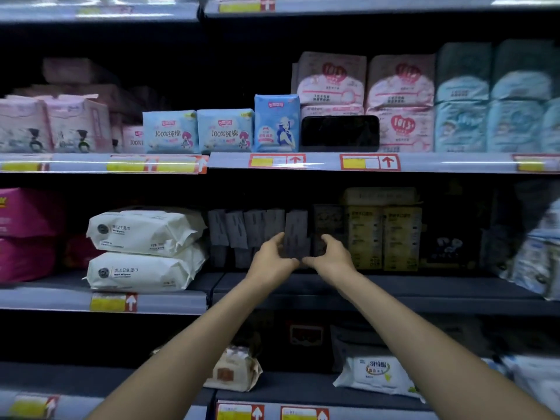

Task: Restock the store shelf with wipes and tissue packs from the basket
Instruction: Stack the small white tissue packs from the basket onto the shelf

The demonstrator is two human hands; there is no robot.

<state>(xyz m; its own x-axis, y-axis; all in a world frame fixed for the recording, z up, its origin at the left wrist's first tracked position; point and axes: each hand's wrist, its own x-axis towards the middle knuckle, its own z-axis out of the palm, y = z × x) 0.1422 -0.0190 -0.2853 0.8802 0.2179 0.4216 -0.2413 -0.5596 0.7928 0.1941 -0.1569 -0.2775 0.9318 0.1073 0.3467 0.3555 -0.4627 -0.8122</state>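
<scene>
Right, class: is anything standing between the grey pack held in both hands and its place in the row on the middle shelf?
Nothing visible does. The left hand and right hand grip the grey pack, which stands upright between the grey row and a dark pack. The space behind it is hidden.

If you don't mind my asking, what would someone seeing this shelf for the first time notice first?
The eye goes first to the left hand and right hand, which grip a grey pack from either side at the centre of the middle shelf, beside a row of like packs. Next come the black phone propped on the upper shelf and two white wipes packs stacked to the left.
</scene>
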